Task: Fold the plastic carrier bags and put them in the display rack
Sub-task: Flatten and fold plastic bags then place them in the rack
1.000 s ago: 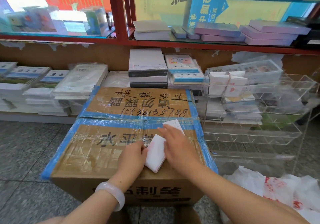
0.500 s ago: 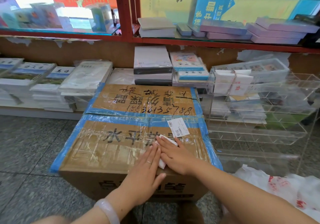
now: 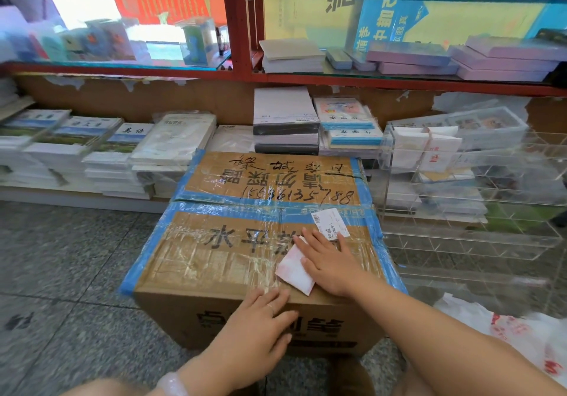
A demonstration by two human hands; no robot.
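Note:
A folded white carrier bag with faint red print [image 3: 294, 270] lies on top of a taped cardboard box [image 3: 214, 257]. My right hand [image 3: 329, 260] presses flat on the bag's right part with straight fingers. My left hand [image 3: 260, 328] hovers flat at the box's near edge, off the bag. To the right stands a clear acrylic display rack [image 3: 466, 230] with tiers; its top tier holds folded white bags [image 3: 426, 150]. Loose white bags with red print [image 3: 527, 337] lie on the floor at the lower right.
Stacks of notebooks and paper [image 3: 101, 153] line the low shelf behind the box. A red-framed glass shelf [image 3: 239, 70] with boxed goods runs above. Grey speckled floor [image 3: 61, 273] lies to the left of the box.
My left hand has slid back off the folded bag to the box's near edge. My right hand stays pressing on the bag, which now shows more.

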